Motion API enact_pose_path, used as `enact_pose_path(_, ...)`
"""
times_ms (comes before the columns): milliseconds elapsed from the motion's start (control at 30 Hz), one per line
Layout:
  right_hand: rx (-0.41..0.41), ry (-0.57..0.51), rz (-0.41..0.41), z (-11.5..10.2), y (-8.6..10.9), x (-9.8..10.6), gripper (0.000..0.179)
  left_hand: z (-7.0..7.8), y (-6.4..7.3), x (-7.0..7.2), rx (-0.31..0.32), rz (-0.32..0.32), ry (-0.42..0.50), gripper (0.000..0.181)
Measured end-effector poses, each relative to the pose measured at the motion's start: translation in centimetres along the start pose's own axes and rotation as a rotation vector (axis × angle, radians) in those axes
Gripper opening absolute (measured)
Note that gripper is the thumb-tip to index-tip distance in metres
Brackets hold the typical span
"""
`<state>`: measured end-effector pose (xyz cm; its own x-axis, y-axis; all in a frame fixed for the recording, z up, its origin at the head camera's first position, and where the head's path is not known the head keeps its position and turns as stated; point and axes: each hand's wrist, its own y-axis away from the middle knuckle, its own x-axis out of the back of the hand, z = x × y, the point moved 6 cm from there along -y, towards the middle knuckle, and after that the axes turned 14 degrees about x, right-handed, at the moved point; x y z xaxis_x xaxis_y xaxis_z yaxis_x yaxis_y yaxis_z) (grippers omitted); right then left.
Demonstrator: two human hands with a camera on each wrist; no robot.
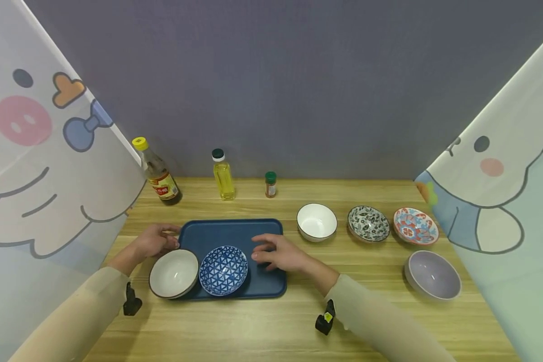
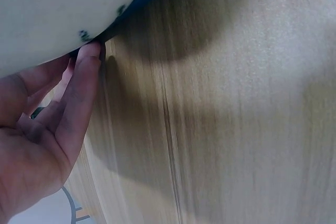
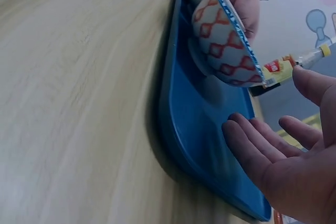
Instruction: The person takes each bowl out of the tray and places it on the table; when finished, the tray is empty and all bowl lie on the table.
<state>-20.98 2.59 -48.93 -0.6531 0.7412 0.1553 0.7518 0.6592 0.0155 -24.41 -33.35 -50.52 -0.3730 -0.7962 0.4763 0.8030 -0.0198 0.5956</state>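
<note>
On the dark blue tray [image 1: 231, 231] sit a white bowl [image 1: 174, 274] with a dark rim, at the left, and a blue-and-white patterned bowl [image 1: 223, 270] next to it. In the right wrist view the patterned bowl [image 3: 223, 40] shows red diamond shapes on its outside. My left hand [image 1: 156, 240] is at the tray's left edge, behind the white bowl; its fingertips [image 2: 90, 51] reach the tray edge under the bowl's side. Over the right part of the tray, my right hand [image 1: 280, 253] has its fingers spread loosely and holds nothing.
A dark sauce bottle [image 1: 163, 181], an oil bottle [image 1: 223, 178] and a green-capped jar [image 1: 270, 185] stand along the back. To the right are a small white bowl [image 1: 317, 222], a black-and-white bowl [image 1: 368, 223], a red-and-blue bowl [image 1: 416, 226] and a lilac bowl [image 1: 433, 275].
</note>
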Motion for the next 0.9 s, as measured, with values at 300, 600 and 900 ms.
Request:
enact_pose_path(300,-0.061,-0.083,-0.008,1.3,-1.0,-1.7,0.058,0.2,0.1,-0.1,-0.006,-0.019,-0.002,0.055)
enact_pose_path(600,-0.069,-0.148,-0.018,1.7,-1.3,-2.6,0.053,0.1,0.2,-0.1,0.000,-0.024,-0.001,0.055)
enact_pose_path(900,-0.125,-0.250,-0.004,2.0,-1.3,-3.4,0.052,0.1,0.1,-0.1,0.004,-0.018,0.004,0.055)
